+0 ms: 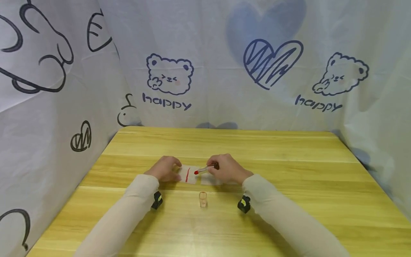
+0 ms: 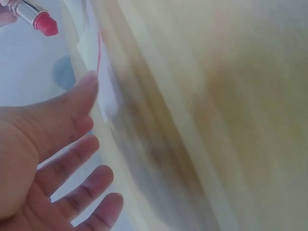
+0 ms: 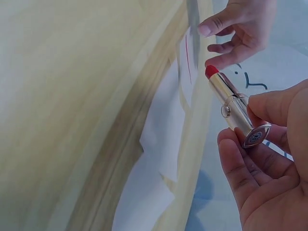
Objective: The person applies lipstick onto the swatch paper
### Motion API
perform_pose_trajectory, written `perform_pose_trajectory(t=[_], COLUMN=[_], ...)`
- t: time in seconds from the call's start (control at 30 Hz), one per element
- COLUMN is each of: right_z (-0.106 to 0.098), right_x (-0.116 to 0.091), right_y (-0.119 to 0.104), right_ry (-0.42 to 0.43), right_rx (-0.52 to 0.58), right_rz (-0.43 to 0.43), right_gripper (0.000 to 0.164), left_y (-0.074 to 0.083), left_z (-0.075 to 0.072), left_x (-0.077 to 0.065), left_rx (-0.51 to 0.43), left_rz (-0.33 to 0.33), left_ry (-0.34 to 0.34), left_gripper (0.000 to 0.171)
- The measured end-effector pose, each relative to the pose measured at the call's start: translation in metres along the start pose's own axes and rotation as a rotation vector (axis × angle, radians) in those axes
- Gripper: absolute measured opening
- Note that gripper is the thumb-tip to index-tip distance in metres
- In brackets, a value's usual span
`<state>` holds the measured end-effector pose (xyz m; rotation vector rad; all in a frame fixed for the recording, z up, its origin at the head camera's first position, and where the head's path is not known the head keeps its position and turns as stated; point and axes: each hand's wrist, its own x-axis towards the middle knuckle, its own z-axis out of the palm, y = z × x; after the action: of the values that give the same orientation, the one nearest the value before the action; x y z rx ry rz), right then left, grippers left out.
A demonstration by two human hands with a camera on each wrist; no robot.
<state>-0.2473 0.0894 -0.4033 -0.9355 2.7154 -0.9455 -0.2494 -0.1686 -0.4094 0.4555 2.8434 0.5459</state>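
Both hands flanked a small white paper sheet (image 1: 192, 177) marked in red. At the left edge of the marked sheet, the left hand (image 1: 164, 169) gripped nothing, its fingers loosely parted; whether its thumb touched the paper or lay just beside it could not be told. To the right of the marked sheet, the right hand (image 1: 227, 169) pinched a slim, shiny metallic tube of red lipstick (image 1: 205, 168) near its base, between thumb and fingers, with the red tip toward the marked sheet and apart from it.

Judging by the papers, the work seemed partly done: the marked sheet bore a thin red stroke (image 1: 187, 175) running nearly from its far edge to its near one. A second plain white sheet (image 1: 209, 180), just to its right, and a third plain white sheet (image 3: 139, 192), farther along that side, showed no colour on their visible parts. The lipstick was uncapped; a clear, box-shaped piece (image 1: 203, 200), apparently its cap, rested nearer the person than the marked sheet.

Counted up, there were two hands, one lipstick, one clear piece, three sheets, one red stroke, two black wrist devices (image 1: 157, 200) and one yellow wood-grain table (image 1: 205, 232) beneath the marked sheet.
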Motion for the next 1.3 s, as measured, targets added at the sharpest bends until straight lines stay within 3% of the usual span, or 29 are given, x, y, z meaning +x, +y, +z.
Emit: perform_pose_trajectory(t=[0.1,0.33,0.63,0.83,1.3], right_z=[-0.005,-0.012,-0.016,-0.016,-0.010], right_x=[-0.002,-0.007,-0.015,-0.020,-0.015], right_y=[0.002,0.010,0.031,0.038,0.045], right_ry=[0.015,0.047,0.101,0.101,0.153], right_rx=[-0.004,-0.027,-0.024,-0.025,-0.034], right_rz=[-0.005,-0.028,-0.017,0.005,0.065], right_gripper=[0.016,0.016,0.014,0.014,0.014], left_y=[0.003,0.014,0.038,0.044,0.057], left_z=[0.000,0.007,0.016,0.024,0.036], left_x=[0.002,0.008,0.013,0.018,0.029], left_rx=[-0.011,-0.008,-0.063,-0.080,0.025], left_rz=[-0.003,0.063,0.113,0.131,0.164], left_ry=[0.004,0.022,0.010,0.003,-0.029], left_gripper=[0.039,0.035,0.040,0.042,0.044])
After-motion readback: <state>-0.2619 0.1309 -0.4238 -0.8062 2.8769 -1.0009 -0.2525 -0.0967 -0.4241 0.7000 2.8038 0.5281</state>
